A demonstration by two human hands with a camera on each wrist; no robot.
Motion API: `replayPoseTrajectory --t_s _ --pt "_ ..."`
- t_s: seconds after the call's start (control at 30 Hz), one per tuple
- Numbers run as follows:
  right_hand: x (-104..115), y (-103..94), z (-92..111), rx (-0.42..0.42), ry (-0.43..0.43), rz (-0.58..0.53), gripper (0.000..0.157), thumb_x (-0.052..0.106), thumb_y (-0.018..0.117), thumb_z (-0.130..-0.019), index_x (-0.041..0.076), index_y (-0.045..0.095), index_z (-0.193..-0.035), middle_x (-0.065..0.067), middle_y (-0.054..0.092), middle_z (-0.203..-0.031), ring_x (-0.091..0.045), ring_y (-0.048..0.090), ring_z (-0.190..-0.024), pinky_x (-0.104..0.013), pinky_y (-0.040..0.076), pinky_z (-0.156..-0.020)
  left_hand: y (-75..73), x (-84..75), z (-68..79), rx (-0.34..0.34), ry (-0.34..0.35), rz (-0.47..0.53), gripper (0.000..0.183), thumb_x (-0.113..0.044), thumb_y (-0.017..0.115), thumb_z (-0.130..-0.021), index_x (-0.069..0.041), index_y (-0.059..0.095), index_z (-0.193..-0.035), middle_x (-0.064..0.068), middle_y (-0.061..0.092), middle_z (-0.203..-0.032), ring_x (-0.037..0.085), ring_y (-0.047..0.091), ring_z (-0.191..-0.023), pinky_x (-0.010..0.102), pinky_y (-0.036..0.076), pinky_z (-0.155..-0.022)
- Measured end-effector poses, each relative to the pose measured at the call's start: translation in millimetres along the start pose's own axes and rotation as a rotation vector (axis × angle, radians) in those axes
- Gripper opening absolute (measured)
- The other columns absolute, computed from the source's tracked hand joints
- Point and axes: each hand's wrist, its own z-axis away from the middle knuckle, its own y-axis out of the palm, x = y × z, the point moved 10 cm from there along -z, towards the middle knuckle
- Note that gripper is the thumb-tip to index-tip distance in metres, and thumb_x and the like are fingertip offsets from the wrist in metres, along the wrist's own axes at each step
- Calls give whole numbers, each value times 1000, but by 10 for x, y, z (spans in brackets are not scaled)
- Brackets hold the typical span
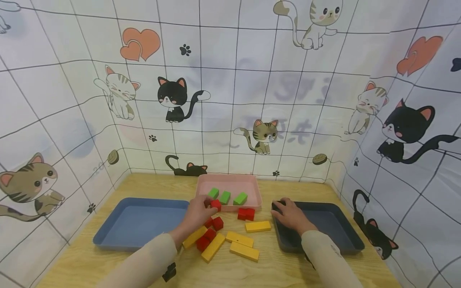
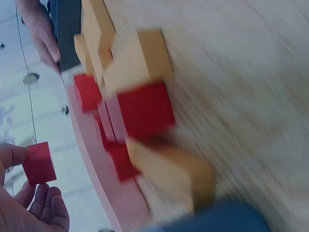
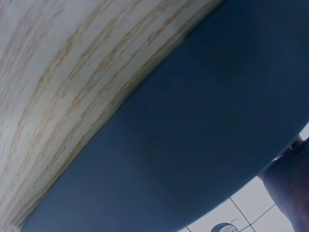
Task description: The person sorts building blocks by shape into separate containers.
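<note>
My left hand pinches a red block between thumb and fingertips. In the head view that block overlaps the front edge of a pink tray, in which three green blocks lie. My right hand rests over the left rim of a dark grey tray, its fingers loosely bent. The right wrist view is mostly filled by that tray's wall. Between the trays lie loose red blocks and long yellow blocks, some partly behind my left wrist.
A blue tray stands at the left, its near right corner behind my left forearm. All of this is on a light wooden table. A white cloth printed with cats and grid lines encloses the back and sides.
</note>
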Motion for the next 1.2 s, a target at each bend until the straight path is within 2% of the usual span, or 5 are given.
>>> replayPoseTrajectory --t_s 0.13,0.5,0.67,0.9,1.2 --pt "25 -20 -3 -16 -13 -10 54 38 53 -102 8 49 -146 -29 37 -144 -50 43 -126 -66 38 -96 -328 160 7 -60 -22 -38 16 -10 76 -83 -5 69 -96 4 61 -84 20 51 -76 32 45 -64" --pt "18 22 -7 -10 -1 -13 55 39 53 -102 7 47 -147 -29 36 -145 -49 41 -128 -66 37 -98 -1177 818 97 -202 -130 -182 24 -14 74 -83 3 68 -99 10 66 -85 26 58 -77 37 45 -69" --pt "19 18 -18 -8 6 0 55 39 53 -102 9 48 -147 -27 37 -145 -48 42 -128 -65 38 -98 -1513 1085 169 -251 -179 -185 29 -15 70 -86 8 64 -103 17 65 -88 29 57 -79 36 44 -67" --pt "-15 36 -22 -9 17 6 55 40 53 -102 9 48 -147 -27 37 -145 -48 42 -128 -64 38 -98 -1807 1423 261 -290 -244 -247 37 -17 69 -88 14 61 -107 24 64 -91 35 58 -81 41 43 -69" --pt "-19 14 -2 -9 18 15 54 39 53 -102 9 49 -146 -27 38 -144 -48 42 -128 -64 39 -97 -1969 1677 336 -294 -328 -290 42 -19 68 -88 17 59 -109 32 63 -101 38 58 -82 43 46 -67"
